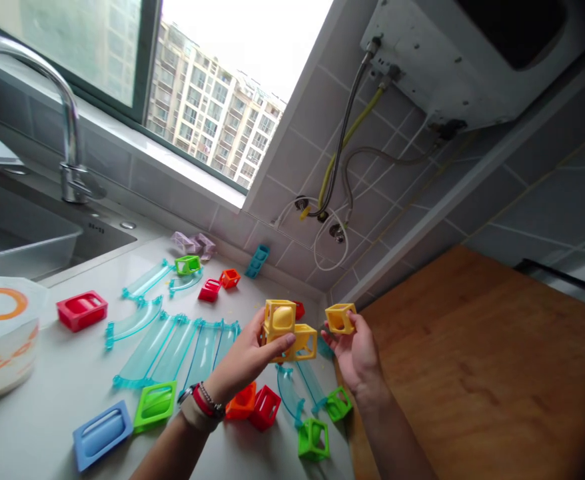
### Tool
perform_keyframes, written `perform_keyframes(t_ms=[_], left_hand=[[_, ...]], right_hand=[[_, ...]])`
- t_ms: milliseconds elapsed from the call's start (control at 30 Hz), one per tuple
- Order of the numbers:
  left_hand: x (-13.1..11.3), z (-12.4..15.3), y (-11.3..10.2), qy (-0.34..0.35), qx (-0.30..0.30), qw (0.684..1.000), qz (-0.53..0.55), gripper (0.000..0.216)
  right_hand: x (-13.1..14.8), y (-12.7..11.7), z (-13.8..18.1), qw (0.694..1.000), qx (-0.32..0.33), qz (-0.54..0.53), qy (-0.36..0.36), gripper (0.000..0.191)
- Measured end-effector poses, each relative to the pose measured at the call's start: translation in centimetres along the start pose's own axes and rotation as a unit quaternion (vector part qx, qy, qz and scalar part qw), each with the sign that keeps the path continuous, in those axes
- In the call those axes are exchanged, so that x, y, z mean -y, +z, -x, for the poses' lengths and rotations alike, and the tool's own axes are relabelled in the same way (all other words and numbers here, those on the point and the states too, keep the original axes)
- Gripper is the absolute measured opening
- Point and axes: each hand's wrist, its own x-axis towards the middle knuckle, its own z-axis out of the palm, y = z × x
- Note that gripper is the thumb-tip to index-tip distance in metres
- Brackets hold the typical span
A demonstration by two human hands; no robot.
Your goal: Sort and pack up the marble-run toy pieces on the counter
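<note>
A white counter (57, 427) spreads beneath the fingers of both hands, and a wooden panel (472, 373) lies to their right. Well to the left of the fingers are a sink (105, 233) and, nearer, a white tub (2, 367). Clear teal tracks (172, 353) lie on the counter, left of and below the left fingers. The left hand (245, 363) grips a cluster of yellow blocks (280, 317), thumb across the front, the other fingers mostly hidden. A blue block (102, 433) lies well left of those fingers. The right hand (356, 353) pinches 1 single yellow block (340, 319) at its fingertips, just right of the cluster and apart from it. Below the left fingers sit 1 red block (266, 408) and 1 orange block (241, 403); 2 green blocks (314, 440) lie below the right fingers.
</note>
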Motion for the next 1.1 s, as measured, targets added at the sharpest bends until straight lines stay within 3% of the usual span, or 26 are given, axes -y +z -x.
perform_keyframes(t_ms=[233, 433, 600, 800, 1100], left_hand=[[-0.9, 0.7, 0.2, -0.006, -0.025, 1.0, -0.01, 0.062], [-0.9, 0.4, 0.1, -0.051, -0.04, 0.996, -0.06, 0.057], [-0.6, -0.2, 0.0, -0.058, -0.059, 0.993, -0.085, 0.053], [0.5, -0.9, -0.2, -0.063, -0.045, 0.995, -0.065, 0.054], [0.7, -1.0, -0.3, -0.055, -0.011, 0.998, -0.043, 0.058]], right_hand=[[-2.4, -0.7, -0.5, 0.996, 0.017, -0.041, 0.079, 0.016], [-4.2, -1.3, -0.2, 0.989, 0.027, -0.099, 0.106, 0.017], [-2.6, -1.5, 1.0, 0.991, 0.056, -0.111, 0.054, 0.025], [-0.7, -1.2, 2.4, 0.991, 0.111, -0.037, -0.061, 0.033], [-1.0, -0.5, 2.8, 0.967, 0.207, 0.089, -0.118, 0.056]])
